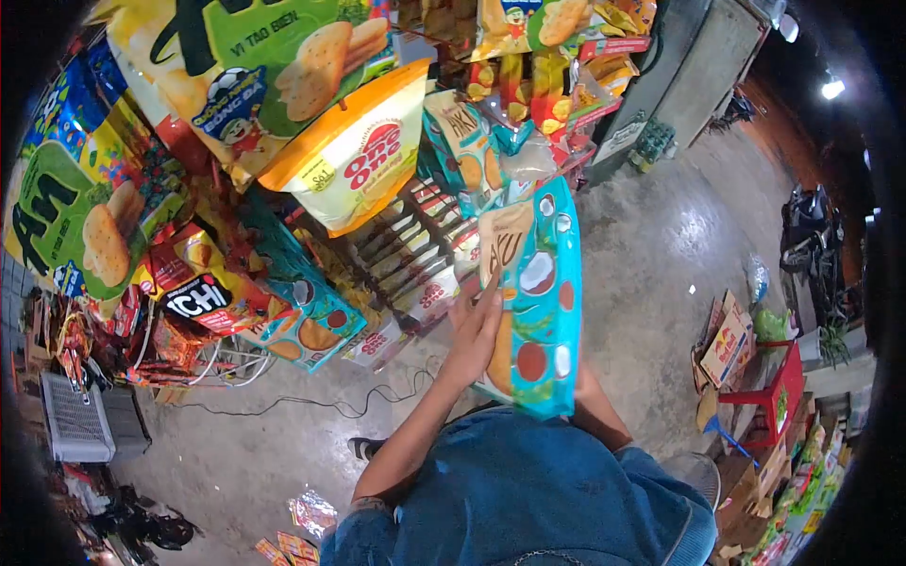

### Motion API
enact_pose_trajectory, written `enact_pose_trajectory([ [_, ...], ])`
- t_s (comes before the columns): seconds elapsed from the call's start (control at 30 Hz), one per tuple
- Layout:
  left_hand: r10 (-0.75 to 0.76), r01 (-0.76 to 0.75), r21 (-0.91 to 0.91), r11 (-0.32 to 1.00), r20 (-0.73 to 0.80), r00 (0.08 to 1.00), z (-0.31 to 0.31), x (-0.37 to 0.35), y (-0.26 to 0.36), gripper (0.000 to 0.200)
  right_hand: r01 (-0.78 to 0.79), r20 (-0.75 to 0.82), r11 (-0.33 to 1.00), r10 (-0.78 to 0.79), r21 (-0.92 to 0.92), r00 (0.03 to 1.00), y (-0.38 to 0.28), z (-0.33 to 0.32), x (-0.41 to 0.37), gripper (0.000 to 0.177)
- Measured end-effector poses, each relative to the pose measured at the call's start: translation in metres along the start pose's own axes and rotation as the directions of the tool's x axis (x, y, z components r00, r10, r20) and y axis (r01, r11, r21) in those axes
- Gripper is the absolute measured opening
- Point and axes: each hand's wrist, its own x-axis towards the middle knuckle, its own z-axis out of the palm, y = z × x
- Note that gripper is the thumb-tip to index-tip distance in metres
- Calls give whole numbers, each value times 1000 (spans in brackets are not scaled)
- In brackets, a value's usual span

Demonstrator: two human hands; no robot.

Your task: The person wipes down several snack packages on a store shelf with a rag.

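A large teal biscuit bag point(543, 302) printed with coconut halves and round cookies is upright in front of my chest. My left hand point(479, 325) grips its left side, fingers stretched along the front face. My right hand is hidden behind the bag; only the wrist and forearm point(596, 406) show at its lower right edge. Just behind the bag's top, a similar teal biscuit bag point(469, 156) sits among the hanging snacks. To the left of my left hand is a rack of narrow snack packs point(408, 250).
Big snack bags hang at upper left, including an orange and white one point(363, 156) and a red one point(203, 288). A black cable point(321, 406) crosses the concrete floor. At right are a red stool point(779, 396) and a cardboard box point(727, 340); a grey crate point(80, 420) stands left.
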Motion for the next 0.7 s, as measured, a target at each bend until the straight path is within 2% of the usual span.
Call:
enact_pose_trajectory([
  [0.03,-35,42,-166,985,48,998,4,3,-4,60,37,-31,997,-39,-61,999,3,3,0,43],
  [0.07,-63,93,-325,941,102,993,8,5,-6,63,137,-82,958,-162,-251,983,3,8,4,45],
  [0.13,-57,89,-311,946,112,992,3,3,1,68,266,-109,751,-409,-604,906,5,17,14,50],
  [0.17,-53,95,-288,953,148,988,-2,5,4,67,246,-164,820,-377,-516,912,9,17,16,48],
  [0.2,-53,101,-263,960,184,981,-7,5,9,66,245,-174,823,-379,-513,909,14,12,19,48],
  [0.23,-88,114,-220,969,123,988,-12,3,22,65,273,-152,776,-425,-568,892,20,7,23,47],
  [0.27,-92,119,-214,970,131,987,-14,3,28,65,297,-128,725,-467,-621,875,25,4,26,46],
  [0.33,-31,11,-410,912,-40,999,-13,3,35,64,280,-154,733,-464,-619,872,26,13,24,44],
  [0.4,17,-38,-358,933,-64,998,-30,6,27,62,349,-14,542,-555,-764,832,24,26,22,43],
  [0.43,-106,149,-349,925,139,985,-44,7,22,60,389,99,381,-596,-839,797,22,32,21,45],
  [0.47,-115,176,-378,909,177,977,-45,5,21,52,434,210,303,-561,-848,801,18,35,21,46],
  [0.53,-126,207,-403,891,219,968,-46,3,34,44,470,289,239,-534,-849,794,20,37,13,48],
  [0.57,-124,178,-438,881,149,981,-46,4,54,39,530,369,213,-512,-821,776,18,34,11,50],
  [0.6,-123,145,-470,871,77,989,-46,5,65,34,609,472,127,-518,-783,714,18,34,13,51],
  [0.63,-111,144,-502,853,96,989,-48,6,57,29,618,498,95,-503,-780,706,17,35,12,50],
  [0.7,-126,170,-498,850,121,985,-50,4,31,31,622,517,63,-493,-780,699,9,38,15,49],
])
